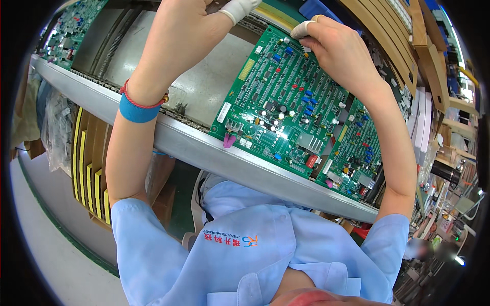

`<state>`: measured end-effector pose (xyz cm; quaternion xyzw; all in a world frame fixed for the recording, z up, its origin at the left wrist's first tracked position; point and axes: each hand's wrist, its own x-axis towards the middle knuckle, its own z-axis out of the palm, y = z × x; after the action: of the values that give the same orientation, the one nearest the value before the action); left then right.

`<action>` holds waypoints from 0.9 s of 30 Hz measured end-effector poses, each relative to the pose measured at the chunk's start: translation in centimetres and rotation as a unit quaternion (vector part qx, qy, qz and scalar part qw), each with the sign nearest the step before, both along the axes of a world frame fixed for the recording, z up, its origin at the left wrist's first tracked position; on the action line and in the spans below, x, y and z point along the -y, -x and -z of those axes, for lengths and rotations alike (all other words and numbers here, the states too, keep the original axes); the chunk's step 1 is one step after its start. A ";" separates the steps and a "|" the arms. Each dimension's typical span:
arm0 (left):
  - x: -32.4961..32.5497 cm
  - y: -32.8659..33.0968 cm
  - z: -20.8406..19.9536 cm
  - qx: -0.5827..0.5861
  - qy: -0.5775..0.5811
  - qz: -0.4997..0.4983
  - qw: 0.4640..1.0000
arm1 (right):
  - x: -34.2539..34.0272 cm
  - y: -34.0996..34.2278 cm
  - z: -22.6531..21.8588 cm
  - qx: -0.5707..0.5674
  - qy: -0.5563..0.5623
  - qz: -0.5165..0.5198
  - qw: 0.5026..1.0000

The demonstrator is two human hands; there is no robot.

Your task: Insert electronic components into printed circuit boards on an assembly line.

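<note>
Curling over the far edge of the big green board (286, 97), the right hand (339, 46) holds its thumb and covered forefinger close together; whether they pinch anything cannot be told. The board lies beneath and nearer the body than that grip, its near edge along the metal rail (189, 143). Beyond the board's far left corner, the left hand (191, 25) runs out of view, its grip unreadable. A second board (357, 148) sits just right of the big green board

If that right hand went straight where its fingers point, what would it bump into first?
The right hand would probably meet the big green circuit board, near its far edge. Depth is unclear, so it might pass just above.
</note>
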<state>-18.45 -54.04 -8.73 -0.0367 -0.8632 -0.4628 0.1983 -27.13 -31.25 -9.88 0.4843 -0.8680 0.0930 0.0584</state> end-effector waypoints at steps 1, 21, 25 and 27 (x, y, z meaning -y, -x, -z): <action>0.1 0.0 0.2 0.017 -0.007 -0.003 1.000 | 0.3 -0.1 -0.1 -0.002 -0.007 -0.010 1.000; 0.1 -0.2 0.4 0.021 0.012 0.019 1.000 | 1.4 -1.4 1.0 -0.022 -0.018 0.041 0.999; 0.9 0.2 1.5 -0.054 0.044 0.022 0.997 | 1.8 -1.8 0.8 -0.113 -0.031 0.014 0.993; 1.1 1.0 2.6 -0.088 0.037 0.027 0.995 | 1.8 -2.3 0.6 -0.169 -0.012 -0.019 0.985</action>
<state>-19.43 -55.11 -11.37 -0.1078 -0.8577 -0.4310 0.2589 -24.78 -33.09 -10.52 0.5106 -0.8370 0.0000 0.1967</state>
